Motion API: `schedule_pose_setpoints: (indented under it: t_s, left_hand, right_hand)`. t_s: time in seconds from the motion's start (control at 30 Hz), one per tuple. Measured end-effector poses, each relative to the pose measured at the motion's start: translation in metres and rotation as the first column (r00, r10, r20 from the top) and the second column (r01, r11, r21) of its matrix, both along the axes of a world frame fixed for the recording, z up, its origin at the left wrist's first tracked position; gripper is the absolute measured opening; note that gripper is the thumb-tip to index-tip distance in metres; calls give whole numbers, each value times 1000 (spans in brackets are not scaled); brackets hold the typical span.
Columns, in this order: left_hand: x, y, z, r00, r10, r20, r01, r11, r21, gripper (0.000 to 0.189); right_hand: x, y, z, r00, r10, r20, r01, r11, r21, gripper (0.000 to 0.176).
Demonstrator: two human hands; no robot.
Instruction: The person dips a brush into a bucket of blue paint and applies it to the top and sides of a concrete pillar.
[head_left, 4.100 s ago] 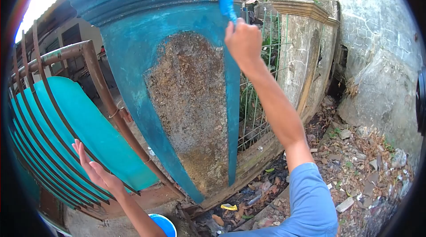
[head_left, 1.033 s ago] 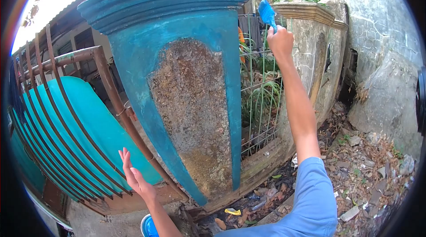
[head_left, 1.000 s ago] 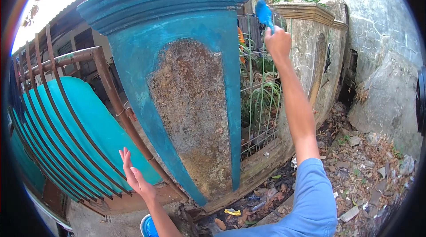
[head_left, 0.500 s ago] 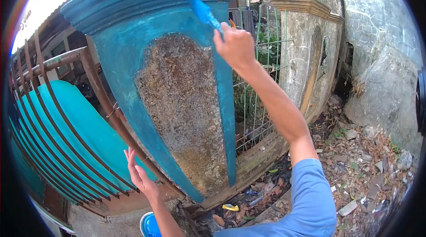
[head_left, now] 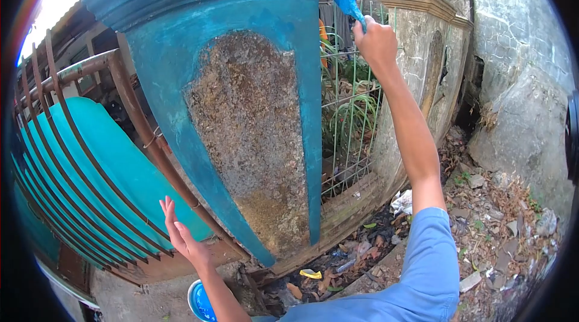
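Observation:
My right hand (head_left: 379, 45) is wrapped round the handle of a paintbrush (head_left: 347, 3) coated in blue paint. The bristle end meets the right end of the moulded ledge at the top of a pillar (head_left: 309, 141). Blue paint covers the pillar's ledge and borders, while its arched middle panel is bare, rough and grey-brown. Low on the left, my left hand (head_left: 184, 239) is raised with its fingers stretched out, holding nothing. Below it, partly hidden by my left forearm, stands a paint bucket (head_left: 201, 304) with blue paint inside.
A brown metal gate (head_left: 136, 105) with curved bars and a turquoise sheet (head_left: 111, 168) behind it stand left. On the right are a green wire fence (head_left: 350, 123), an unpainted pillar (head_left: 410, 50) and a grey wall (head_left: 525, 38). Rubble and leaves (head_left: 482, 231) litter the ground.
My right hand has carried the paintbrush rightward along the underside of the ledge to the pillar's right corner. My left hand has shifted slightly left and stays open.

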State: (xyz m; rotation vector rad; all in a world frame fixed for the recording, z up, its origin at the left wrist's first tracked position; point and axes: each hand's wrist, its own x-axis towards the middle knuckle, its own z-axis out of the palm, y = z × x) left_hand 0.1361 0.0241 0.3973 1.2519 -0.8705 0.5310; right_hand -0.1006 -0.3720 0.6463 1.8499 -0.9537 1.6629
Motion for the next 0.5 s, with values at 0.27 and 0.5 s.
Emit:
schedule_pose_setpoints:
  t_s: [0.27,0.5]
  left_hand:
    - [-5,-3,9,999,-47,-6,46,998,-43,44]
    - [-4,-1,2,998,-64,-26,63,998,-19,43]
  right_hand:
    - [60,60,1,994,56,-95,-58,998,-15,24]
    - [47,77,1,960,257,-115,-270,956,-114,24]
